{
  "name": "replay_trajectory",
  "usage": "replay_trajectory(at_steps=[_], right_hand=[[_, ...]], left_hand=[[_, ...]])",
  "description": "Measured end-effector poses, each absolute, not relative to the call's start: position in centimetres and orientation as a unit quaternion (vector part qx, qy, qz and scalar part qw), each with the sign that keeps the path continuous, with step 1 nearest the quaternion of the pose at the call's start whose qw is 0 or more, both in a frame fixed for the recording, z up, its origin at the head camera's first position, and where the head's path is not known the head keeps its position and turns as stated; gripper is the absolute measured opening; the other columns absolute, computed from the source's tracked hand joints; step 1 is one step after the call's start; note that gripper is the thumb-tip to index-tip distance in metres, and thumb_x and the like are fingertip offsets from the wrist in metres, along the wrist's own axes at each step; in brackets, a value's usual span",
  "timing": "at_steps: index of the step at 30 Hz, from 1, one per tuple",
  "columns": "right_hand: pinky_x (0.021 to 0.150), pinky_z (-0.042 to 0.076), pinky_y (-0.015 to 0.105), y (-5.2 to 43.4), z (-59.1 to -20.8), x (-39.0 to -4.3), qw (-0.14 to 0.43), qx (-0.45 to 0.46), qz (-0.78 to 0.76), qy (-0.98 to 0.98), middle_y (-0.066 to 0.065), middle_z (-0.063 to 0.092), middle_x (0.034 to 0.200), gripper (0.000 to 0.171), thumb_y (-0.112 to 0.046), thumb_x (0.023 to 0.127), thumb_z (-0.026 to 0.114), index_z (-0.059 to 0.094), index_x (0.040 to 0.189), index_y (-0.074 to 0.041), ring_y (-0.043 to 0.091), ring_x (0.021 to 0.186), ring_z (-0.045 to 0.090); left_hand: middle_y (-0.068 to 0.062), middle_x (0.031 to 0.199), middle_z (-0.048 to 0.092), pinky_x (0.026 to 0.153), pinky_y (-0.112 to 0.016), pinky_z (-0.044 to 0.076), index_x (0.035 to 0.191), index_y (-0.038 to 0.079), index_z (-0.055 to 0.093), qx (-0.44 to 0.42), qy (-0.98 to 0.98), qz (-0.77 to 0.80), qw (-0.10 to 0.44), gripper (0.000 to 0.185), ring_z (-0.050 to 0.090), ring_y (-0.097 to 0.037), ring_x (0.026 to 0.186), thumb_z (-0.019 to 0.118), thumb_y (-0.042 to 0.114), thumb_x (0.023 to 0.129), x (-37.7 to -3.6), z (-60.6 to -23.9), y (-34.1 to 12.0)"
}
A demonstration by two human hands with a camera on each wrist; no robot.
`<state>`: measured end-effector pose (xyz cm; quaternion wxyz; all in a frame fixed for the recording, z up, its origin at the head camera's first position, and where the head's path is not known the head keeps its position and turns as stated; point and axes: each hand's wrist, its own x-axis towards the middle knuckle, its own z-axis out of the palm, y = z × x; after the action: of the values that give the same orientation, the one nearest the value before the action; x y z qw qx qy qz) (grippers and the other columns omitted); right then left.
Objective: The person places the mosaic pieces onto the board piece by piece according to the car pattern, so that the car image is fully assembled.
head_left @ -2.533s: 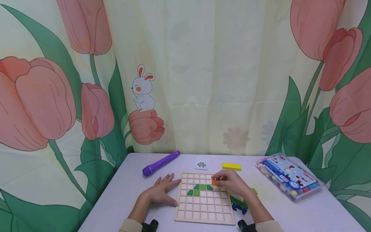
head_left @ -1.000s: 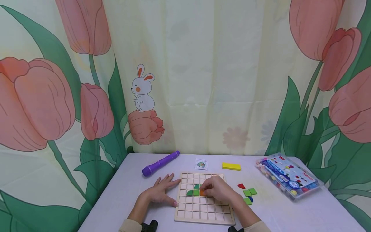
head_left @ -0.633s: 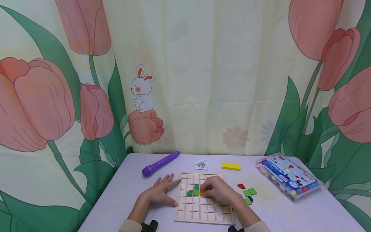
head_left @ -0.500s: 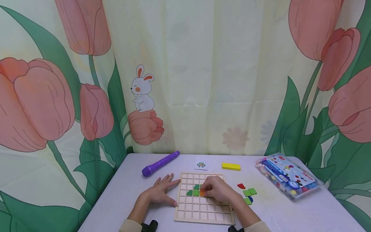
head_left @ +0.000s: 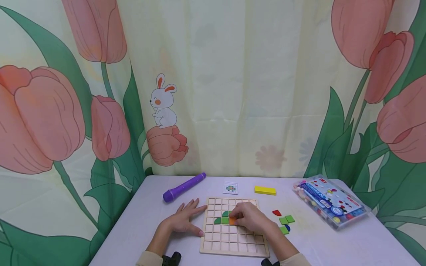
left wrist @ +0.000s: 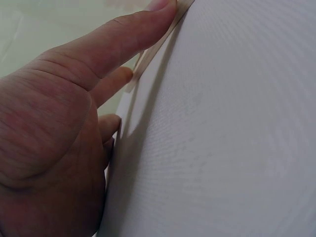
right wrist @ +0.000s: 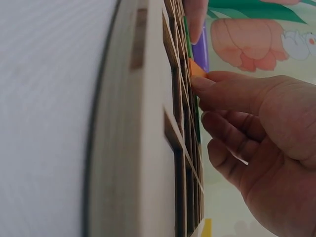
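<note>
A wooden grid board [head_left: 229,240] lies flat on the white table. Green pieces [head_left: 222,220] sit in its upper rows. My right hand [head_left: 237,218] pinches an orange piece [head_left: 232,221] at the cell just right of the green ones. In the right wrist view the fingertips [right wrist: 200,85] hold the orange piece [right wrist: 196,69] against the board [right wrist: 143,148]. My left hand [head_left: 184,221] lies flat on the table, fingers straight and touching the board's left edge. The left wrist view shows that hand [left wrist: 59,123] and the board's edge [left wrist: 148,49].
A purple marker [head_left: 184,187], a small pattern card [head_left: 230,188] and a yellow block [head_left: 265,190] lie behind the board. Loose red [head_left: 277,212], green [head_left: 287,220] and blue [head_left: 287,228] pieces lie right of it. A clear plastic box [head_left: 331,201] sits far right. A tulip curtain hangs behind.
The right hand carried the orange piece left from the board's upper right to beside the green pieces, uncovering the loose pieces. Over the last second it barely moved. The left hand stayed put.
</note>
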<state>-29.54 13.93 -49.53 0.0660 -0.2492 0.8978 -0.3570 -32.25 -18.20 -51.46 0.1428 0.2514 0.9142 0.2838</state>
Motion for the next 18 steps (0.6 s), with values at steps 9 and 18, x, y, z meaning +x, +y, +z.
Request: replay_trajectory(at_steps=[9,18], right_hand=[[0.078,0.052,0.023,13.78,-49.46,-29.50,0.065,-0.249,-0.338,0.905,-0.009,0.070,0.097,0.023,-0.007,0.089,0.080,0.083,0.110,-0.016,0.011,0.090,0.059],[0.083,0.053,0.027,13.94,-49.58,-29.66,0.066,-0.248,-0.321,0.912,-0.013,0.070,0.094,0.016,-0.011,0.090,0.081,0.084,0.103,-0.018,0.009,0.090,0.060]], left_hand=[[-0.017,0.175,0.015,0.128,-0.068,-0.002,0.160,0.029,0.042,0.254,0.915,0.279,0.142,0.103,0.005,-0.040,0.163,0.087,0.059,0.072,-32.26,-51.38,-18.14],[-0.015,0.175,0.015,0.128,-0.068,-0.002,0.160,0.031,0.041,0.250,0.916,0.278,0.144,0.103,0.005,-0.039,0.163,0.086,0.060,0.072,-32.41,-51.62,-18.14]])
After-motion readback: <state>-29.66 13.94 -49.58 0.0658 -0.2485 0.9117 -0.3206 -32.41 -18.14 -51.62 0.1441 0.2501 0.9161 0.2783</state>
